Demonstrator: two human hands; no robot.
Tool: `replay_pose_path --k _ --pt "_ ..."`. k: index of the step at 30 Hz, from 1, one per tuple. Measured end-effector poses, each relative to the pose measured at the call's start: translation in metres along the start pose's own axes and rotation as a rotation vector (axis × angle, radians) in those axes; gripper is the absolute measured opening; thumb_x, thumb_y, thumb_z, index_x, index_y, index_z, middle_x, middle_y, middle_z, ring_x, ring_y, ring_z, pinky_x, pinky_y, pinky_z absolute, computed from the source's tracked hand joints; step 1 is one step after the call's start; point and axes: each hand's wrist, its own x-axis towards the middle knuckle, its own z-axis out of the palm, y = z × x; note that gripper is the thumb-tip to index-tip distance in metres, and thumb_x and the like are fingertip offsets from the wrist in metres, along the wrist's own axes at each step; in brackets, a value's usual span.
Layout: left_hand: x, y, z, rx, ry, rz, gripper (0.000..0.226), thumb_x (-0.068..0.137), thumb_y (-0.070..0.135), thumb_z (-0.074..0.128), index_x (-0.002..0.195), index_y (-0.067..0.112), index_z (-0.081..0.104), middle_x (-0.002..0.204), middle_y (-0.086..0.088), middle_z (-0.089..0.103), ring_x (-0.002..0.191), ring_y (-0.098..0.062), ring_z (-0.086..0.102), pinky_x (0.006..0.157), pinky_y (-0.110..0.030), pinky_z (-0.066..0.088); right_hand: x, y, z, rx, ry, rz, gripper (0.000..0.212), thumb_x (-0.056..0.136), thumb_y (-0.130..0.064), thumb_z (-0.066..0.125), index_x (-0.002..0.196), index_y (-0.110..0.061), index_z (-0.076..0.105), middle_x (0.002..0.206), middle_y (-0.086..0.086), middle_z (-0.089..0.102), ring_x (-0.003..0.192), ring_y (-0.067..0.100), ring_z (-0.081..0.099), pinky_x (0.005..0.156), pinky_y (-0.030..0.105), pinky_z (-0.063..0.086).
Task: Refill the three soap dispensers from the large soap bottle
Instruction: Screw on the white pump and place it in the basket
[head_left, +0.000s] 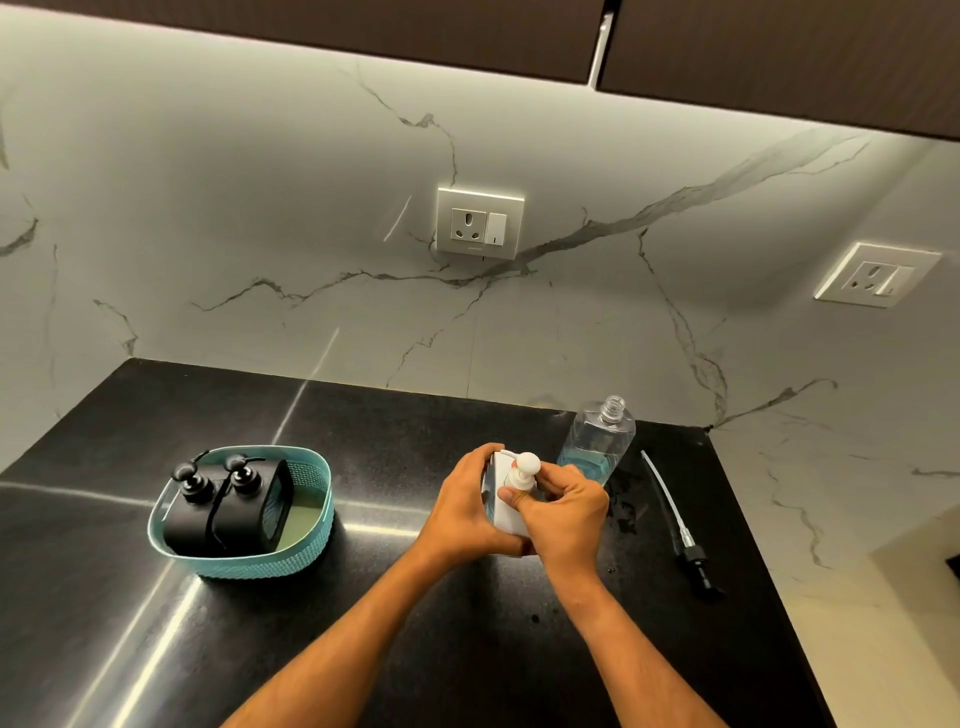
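Note:
A white square soap dispenser stands on the black counter in the middle. My left hand grips its body from the left. My right hand pinches the collar of its white pump head. Behind them stands the large clear soap bottle, uncapped, with blue liquid in its lower part. Its black pump with a long clear tube lies on the counter to the right. Two black dispensers with black pumps sit in a teal basket at the left.
A marble wall with two sockets rises behind the counter. The counter ends in a corner at the right, near the loose pump. Dark cabinets hang overhead. Small wet spots dot the counter near the bottle.

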Motion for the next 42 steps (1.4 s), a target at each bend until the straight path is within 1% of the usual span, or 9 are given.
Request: replay_pose_path --k 4,8,12,17,21,28,35,40,42 --pt "0.002 0.0 -0.003 -0.006 0.022 0.008 0.107 0.053 0.049 0.098 0.143 0.035 0.041 0.135 0.015 0.053 0.126 -0.008 0.056 0.101 -0.028 0.057 0.004 -0.003 -0.002 0.044 -0.057 -0.01 0.052 0.068 -0.016 0.094 0.114 -0.028 0.072 0.099 -0.009 0.069 0.094 0.007 0.068 0.075 0.014 0.058" --pt "0.005 0.005 -0.005 -0.026 0.012 -0.007 0.103 0.055 0.048 0.098 0.142 0.036 0.043 0.136 0.015 0.055 0.127 -0.008 0.057 0.101 -0.026 0.055 0.011 0.0 -0.009 0.071 -0.2 -0.065 0.067 0.067 -0.026 0.095 0.127 -0.034 0.066 0.117 -0.004 0.061 0.108 0.004 0.061 0.088 0.014 0.054" --pt "0.009 0.005 -0.008 -0.017 -0.019 -0.026 0.105 0.058 0.05 0.098 0.145 0.034 0.042 0.139 0.013 0.054 0.128 -0.008 0.056 0.097 -0.015 0.049 0.023 0.014 -0.019 0.045 -0.461 -0.072 0.103 0.061 -0.056 0.092 0.15 -0.044 0.042 0.145 -0.016 0.048 0.135 0.008 0.046 0.109 0.031 0.048" --pt "0.013 0.003 -0.016 -0.004 -0.049 -0.065 0.105 0.059 0.051 0.097 0.146 0.034 0.04 0.142 0.011 0.054 0.129 -0.015 0.056 0.105 -0.026 0.052 0.033 0.023 -0.025 0.118 -0.69 -0.018 0.106 0.069 -0.043 0.094 0.156 -0.042 0.033 0.155 -0.011 0.045 0.142 0.014 0.046 0.114 0.045 0.047" --pt "0.013 0.002 -0.026 0.006 -0.089 -0.088 0.105 0.057 0.048 0.098 0.144 0.035 0.04 0.14 0.012 0.054 0.129 -0.014 0.055 0.105 -0.025 0.052 0.041 0.025 -0.022 0.099 -0.74 -0.015 0.102 0.072 -0.036 0.094 0.155 -0.038 0.035 0.154 -0.009 0.045 0.142 0.015 0.047 0.113 0.044 0.048" --pt "0.003 -0.005 -0.047 0.02 -0.139 -0.135 0.11 0.054 0.041 0.103 0.143 0.037 0.038 0.138 0.018 0.049 0.131 -0.004 0.049 0.095 -0.009 0.046 0.046 0.021 -0.009 0.054 -0.886 -0.058 0.109 0.067 -0.03 0.098 0.155 -0.034 0.034 0.153 -0.012 0.041 0.141 0.009 0.045 0.115 0.038 0.046" --pt "-0.014 -0.012 -0.08 0.04 -0.182 -0.135 0.122 0.055 0.037 0.104 0.152 0.033 0.03 0.15 0.01 0.044 0.139 -0.009 0.043 0.097 0.0 0.036 0.04 0.007 0.017 0.065 -0.821 -0.093 0.102 0.057 -0.042 0.101 0.146 -0.034 0.05 0.142 -0.014 0.053 0.136 0.012 0.051 0.106 0.038 0.054" --pt "-0.031 -0.017 -0.115 0.02 -0.139 -0.137 0.131 0.055 0.033 0.104 0.158 0.031 0.025 0.158 0.007 0.04 0.145 -0.009 0.038 0.117 -0.021 0.039 0.03 -0.014 0.047 0.124 -0.798 -0.14 0.096 0.059 -0.043 0.099 0.143 -0.033 0.054 0.14 -0.012 0.057 0.134 0.015 0.054 0.101 0.031 0.056" --pt "-0.038 -0.019 -0.13 0.013 -0.106 -0.141 0.135 0.055 0.032 0.104 0.162 0.028 0.022 0.162 0.008 0.036 0.147 -0.005 0.033 0.111 -0.007 0.033 0.027 -0.025 0.062 0.15 -0.792 -0.148 0.097 0.059 -0.046 0.098 0.143 -0.031 0.054 0.14 -0.01 0.058 0.133 0.017 0.055 0.101 0.033 0.057"
